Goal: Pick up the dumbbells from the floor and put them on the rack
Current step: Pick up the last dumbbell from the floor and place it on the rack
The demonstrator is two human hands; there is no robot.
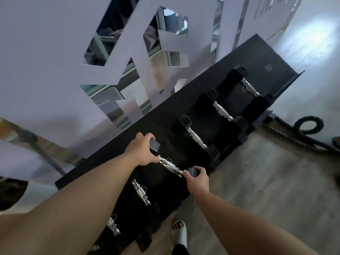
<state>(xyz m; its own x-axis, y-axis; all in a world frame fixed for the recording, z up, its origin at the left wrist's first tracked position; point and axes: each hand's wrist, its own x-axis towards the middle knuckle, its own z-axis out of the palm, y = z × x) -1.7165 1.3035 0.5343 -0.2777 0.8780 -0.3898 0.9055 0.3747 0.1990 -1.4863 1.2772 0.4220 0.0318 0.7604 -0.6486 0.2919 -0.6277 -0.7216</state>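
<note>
A black dumbbell (170, 165) with a knurled chrome handle lies across the black rack (206, 83), which runs diagonally from lower left to upper right. My left hand (140, 150) grips its far hexagonal head. My right hand (197, 178) grips its near head at the rack's front edge. Three more dumbbells sit on the rack to the right, the nearest (196, 138), the middle one (223, 112) and the farthest (251, 88). Two others lie to the left, one (141, 195) close by and one (113, 226) at the lower left.
A grey wall panel with mirrored cut-outs (139, 57) stands right behind the rack. A thick black rope (309, 126) lies coiled on the concrete floor (266, 181) to the right. A foot in a white sandal (179, 234) stands by the rack's front edge.
</note>
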